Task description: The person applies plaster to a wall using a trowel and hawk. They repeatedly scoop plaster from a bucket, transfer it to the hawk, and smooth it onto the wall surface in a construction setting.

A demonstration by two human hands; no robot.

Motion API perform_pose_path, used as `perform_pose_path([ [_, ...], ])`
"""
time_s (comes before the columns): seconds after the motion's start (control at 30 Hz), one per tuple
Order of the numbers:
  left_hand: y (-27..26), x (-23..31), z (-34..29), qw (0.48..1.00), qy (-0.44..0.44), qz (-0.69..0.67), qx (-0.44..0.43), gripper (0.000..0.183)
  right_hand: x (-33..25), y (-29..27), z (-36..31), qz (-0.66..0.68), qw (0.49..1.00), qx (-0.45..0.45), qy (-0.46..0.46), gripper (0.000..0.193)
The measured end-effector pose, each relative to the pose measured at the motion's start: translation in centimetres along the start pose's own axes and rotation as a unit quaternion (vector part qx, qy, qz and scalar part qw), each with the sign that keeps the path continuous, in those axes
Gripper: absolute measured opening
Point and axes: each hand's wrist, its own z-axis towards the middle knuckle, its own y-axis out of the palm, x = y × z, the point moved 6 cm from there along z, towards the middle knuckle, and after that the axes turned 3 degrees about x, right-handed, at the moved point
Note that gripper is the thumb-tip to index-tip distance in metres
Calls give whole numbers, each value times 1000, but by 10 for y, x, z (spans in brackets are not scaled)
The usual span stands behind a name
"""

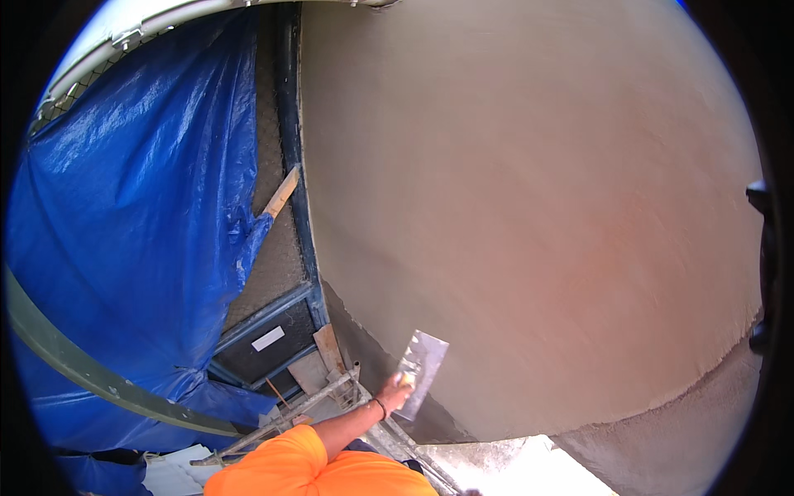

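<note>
My left hand, with a dark band at the wrist, reaches up from the orange sleeve. Its fingers are closed round the handle of a plastering trowel. The trowel's flat rectangular metal blade is at the lower left part of the plastered wall, near a ragged edge between lighter and darker plaster. I cannot tell whether the blade touches the surface. Smooth grey-brown plaster covers most of the wall, with faint sweeping marks. My right hand is not in view.
A blue tarp hangs at the left beside a dark blue metal frame. A wooden piece sticks out by the tarp. Scaffold tubes and boards stand low near my arm. A green curved bar crosses the lower left.
</note>
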Motion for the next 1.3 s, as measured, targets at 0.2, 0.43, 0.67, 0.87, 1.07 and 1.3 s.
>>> perform_pose_path([
  [0.2, -142, 35, 32, 921, 64, 283, 261, 60, 51, 96, -74, 41, 965, -177, 189, 34],
  [0.43, -156, 18, 50, 974, -152, -23, 168, 41, 38, 103, -125, 86, 946, -183, 254, 31],
  [0.67, -107, 4, 49, 944, -247, -220, -11, 37, -28, 48, -92, 88, 936, -113, 320, 46],
  [0.87, -31, 43, 27, 757, -265, -492, -339, 46, -84, 5, -32, -11, 975, 26, 222, 58],
  [1.07, 15, 42, 17, 758, -286, -439, -390, 44, -70, 45, -98, 98, 970, -13, 224, 32],
  [1.3, 33, -32, -34, 787, -439, -295, -316, 41, -29, 113, -197, 91, 907, -175, 372, 36],
])
